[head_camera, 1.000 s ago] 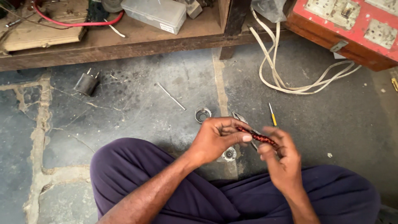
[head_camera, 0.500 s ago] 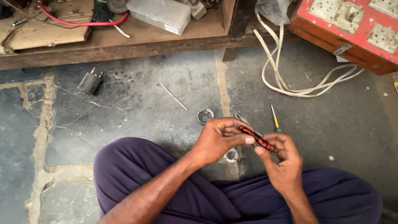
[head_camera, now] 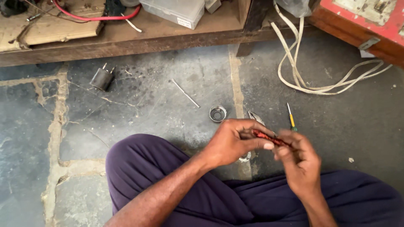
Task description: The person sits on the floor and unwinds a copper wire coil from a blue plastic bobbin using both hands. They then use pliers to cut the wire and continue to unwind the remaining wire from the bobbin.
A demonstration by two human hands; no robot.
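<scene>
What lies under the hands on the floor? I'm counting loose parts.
Below the left hand and right hand, holding a reddish coil, a small metal ring peeks out. The rest of that floor patch is covered.

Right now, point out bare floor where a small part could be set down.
Free: the stone floor between the small motor, thin rod and purple-clad knee; also right of the screwdriver. Crowded: around both hands, by the metal ring and pliers.

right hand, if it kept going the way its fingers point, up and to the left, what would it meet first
The left hand, probably: the right hand already shares the small reddish part with it, so the left fingers lie right in that line.
</scene>
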